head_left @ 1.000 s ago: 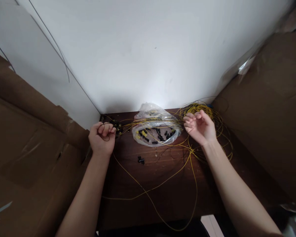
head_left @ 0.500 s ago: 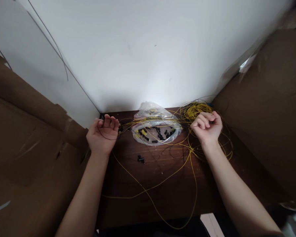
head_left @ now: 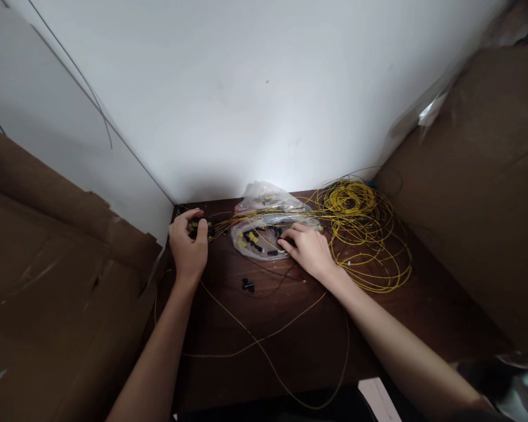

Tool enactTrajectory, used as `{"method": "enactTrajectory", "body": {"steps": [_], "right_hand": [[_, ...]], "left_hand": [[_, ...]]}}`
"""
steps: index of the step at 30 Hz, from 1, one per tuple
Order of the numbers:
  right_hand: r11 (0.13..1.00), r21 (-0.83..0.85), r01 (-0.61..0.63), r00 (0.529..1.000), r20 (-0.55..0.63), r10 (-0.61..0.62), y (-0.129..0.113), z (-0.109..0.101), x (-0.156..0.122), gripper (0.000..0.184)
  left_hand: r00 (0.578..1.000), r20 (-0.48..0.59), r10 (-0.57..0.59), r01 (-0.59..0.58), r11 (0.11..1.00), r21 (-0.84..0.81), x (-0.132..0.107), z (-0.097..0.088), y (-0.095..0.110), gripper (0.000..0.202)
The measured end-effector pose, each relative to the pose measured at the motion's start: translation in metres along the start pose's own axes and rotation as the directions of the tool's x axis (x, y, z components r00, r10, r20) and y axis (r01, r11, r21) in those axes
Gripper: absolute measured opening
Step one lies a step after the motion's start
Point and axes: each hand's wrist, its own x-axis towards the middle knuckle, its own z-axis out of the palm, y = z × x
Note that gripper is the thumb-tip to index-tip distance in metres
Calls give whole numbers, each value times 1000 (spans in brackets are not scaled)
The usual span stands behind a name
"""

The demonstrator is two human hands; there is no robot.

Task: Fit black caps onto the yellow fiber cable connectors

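My left hand [head_left: 188, 249] is at the left end of a stretched bundle of thin yellow cables [head_left: 229, 220]. Its thumb and fingers are apart, curved around dark connector ends [head_left: 194, 228] that are partly hidden. My right hand [head_left: 310, 249] reaches into a clear plastic bag [head_left: 240, 249]. Its fingertips are drawn together beside small black pieces, and whatever may be between them is too small to make out. Yellow pieces [head_left: 251, 237] and black pieces [head_left: 273, 252] lie in the bag.
A loose coil of yellow cable [head_left: 352, 202] lies at the right on the dark wooden table [head_left: 229, 328]. Small black parts [head_left: 248, 285] rest in front of the bag. Cardboard stands at the left [head_left: 48, 281] and right [head_left: 475, 193], with a white wall [head_left: 264, 105] behind.
My right hand has moved left from the cable coil down to the plastic bag. The left hand has turned from palm up to curve around the connector ends.
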Motion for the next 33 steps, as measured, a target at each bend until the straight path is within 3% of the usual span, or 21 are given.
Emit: {"method": "enactTrajectory", "body": {"steps": [4,8,12,16,19,21,24,27,31,33], "right_hand": [[997,-79,-3,999,36,5,-5,-3,-2,22],[998,-54,-18,998,58,21,-5,-4,-1,21],[999,7,-41,997,60,41,-4,-1,-1,17],[993,111,-35,999,43,31,-3,1,-1,8],[968,250,23,999,-31,-15,-6,3,-1,4],[925,372,78,993,-114,-38,-11,5,-1,4],[833,544,106,983,-185,-4,-18,9,-3,6],[749,660,56,990,-136,45,-24,14,-5,10],[674,739,4,997,-51,50,-25,18,-5,15],[639,769,-8,998,-33,52,-23,18,-4,18]], "left_hand": [[966,-91,241,-195,915,353,-4,-1,9,48],[932,26,362,-335,832,442,-15,6,22,57],[881,221,419,-474,772,424,-31,21,30,43],[759,464,457,-615,738,279,-44,33,34,32],[692,561,455,-617,776,132,-50,39,32,22],[690,595,412,-554,830,68,-52,43,29,16],[746,576,335,-438,898,45,-53,46,23,11],[797,522,303,-374,927,33,-53,47,20,9],[801,516,304,-347,938,-13,-52,45,23,9],[822,493,285,-299,953,-53,-51,44,26,11]]}}
